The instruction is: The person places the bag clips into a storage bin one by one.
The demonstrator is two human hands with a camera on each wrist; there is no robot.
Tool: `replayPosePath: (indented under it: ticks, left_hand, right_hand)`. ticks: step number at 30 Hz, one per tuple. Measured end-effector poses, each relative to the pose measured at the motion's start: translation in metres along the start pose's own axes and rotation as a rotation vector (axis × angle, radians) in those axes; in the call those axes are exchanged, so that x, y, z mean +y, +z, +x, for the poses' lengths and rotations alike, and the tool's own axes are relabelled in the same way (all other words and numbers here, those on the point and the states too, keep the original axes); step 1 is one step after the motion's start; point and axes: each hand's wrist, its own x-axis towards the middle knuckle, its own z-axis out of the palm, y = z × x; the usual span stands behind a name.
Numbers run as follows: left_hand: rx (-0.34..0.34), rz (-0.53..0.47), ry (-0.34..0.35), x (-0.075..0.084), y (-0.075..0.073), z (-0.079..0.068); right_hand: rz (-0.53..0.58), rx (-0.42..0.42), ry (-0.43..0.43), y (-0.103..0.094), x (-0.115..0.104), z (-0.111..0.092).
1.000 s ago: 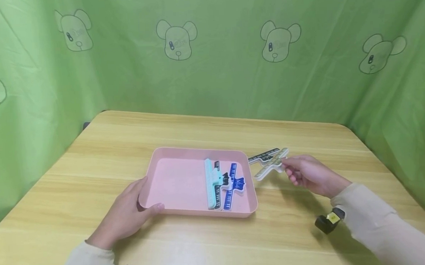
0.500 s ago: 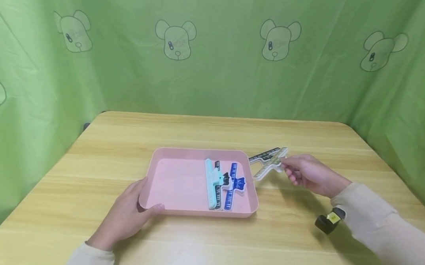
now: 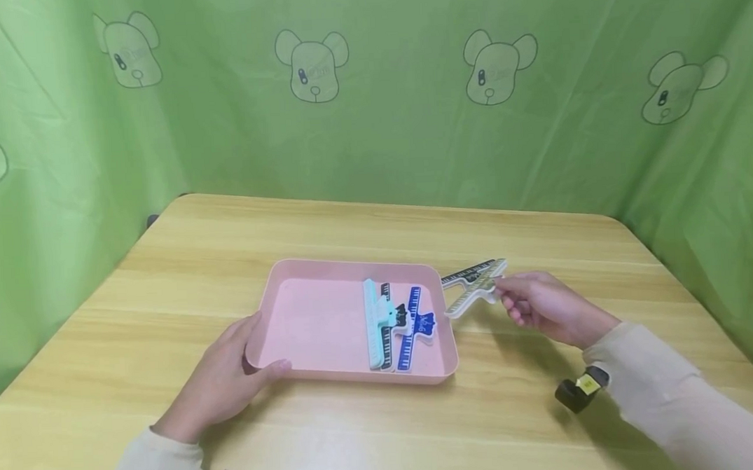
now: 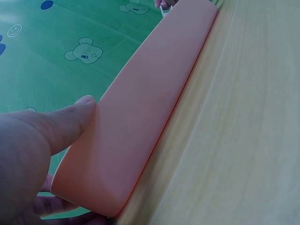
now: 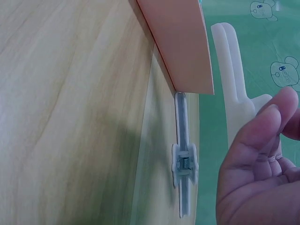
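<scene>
My left hand (image 3: pixel 225 382) grips the left front corner of a shallow pink tray (image 3: pixel 357 377), thumb at the front rim and fingers round the left side. My right hand (image 3: pixel 553 308) pinches the handle of a white clip (image 3: pixel 470 297) with a gold keyboard print, held above the table beside the tray's right wall. Behind it a black-and-white keyboard clip (image 3: pixel 463 273) lies on the table, partly covered; the right wrist view shows its spring (image 5: pixel 185 162). Inside the tray, on the right, are a mint clip (image 3: pixel 374 333), a black clip (image 3: pixel 387 347) partly beneath it, and a blue clip (image 3: pixel 407 349).
The wooden table (image 3: pixel 360 439) extends on all sides of the tray. A green curtain (image 3: pixel 404 142) with printed bear heads surrounds the back and sides. A black device with a yellow label (image 3: pixel 581 389) hangs at the right wrist.
My right hand and the white clip have shifted slightly left, bringing the clip's near end close to the tray's right rim. The left hand keeps its hold on the tray.
</scene>
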Motion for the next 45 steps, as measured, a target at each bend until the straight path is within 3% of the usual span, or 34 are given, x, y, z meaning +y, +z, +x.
replayPosePath:
  ticks: [12,45]
  left_hand:
    - [-0.017,-0.015,-0.049,0.0,-0.001,0.0]
    - [-0.009,-0.03,-0.026,-0.001,0.001,0.001]
  right_hand:
    - [-0.018,-0.005,0.002,0.003,-0.002,0.002]
    - [0.006,-0.034,-0.008,0.02,-0.011,0.01]
